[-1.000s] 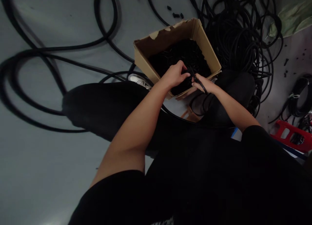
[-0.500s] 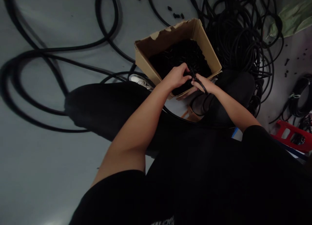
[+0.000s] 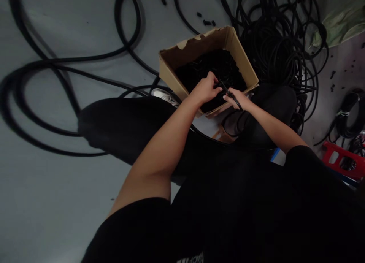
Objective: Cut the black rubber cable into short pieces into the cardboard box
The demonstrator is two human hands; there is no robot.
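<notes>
On my feed the left grip (image 3: 205, 89) and right grip (image 3: 237, 99) sit close together, almost touching, and both are nearly closed. The left grip's fingers are curled around the upper end of a short black cable piece (image 3: 229, 94), though they hide part of the contact. The right grip pinches the same piece further along, between thumb and fingers. The piece lies between the two grips, tilted across the box's near corner and lifted just above the pile.

Against the earlier views I see very little change: the grips have barely shifted, and they have the same hold on the piece. For now it stays in both grips, apart from the pile.

Directly under the grips is a heap of black cable pieces (image 3: 211, 65), filling a cardboard box (image 3: 196, 52) with a torn upper edge. My black-clad legs (image 3: 119, 130) lie just behind and to the left of the grips, and a white shoe (image 3: 164, 96) shows beside the box.

Beyond the box, to the right of the grips, sits a dense tangle of black cable (image 3: 273, 50), with a few small black bits (image 3: 205, 22) on the floor past the box. Long cable loops (image 3: 85, 58) cross the gray floor (image 3: 57, 206) well to the left. Farther right are a tied cable coil (image 3: 340, 124), a red plastic crate (image 3: 342, 171) and a pale green sack (image 3: 339, 23).
</notes>
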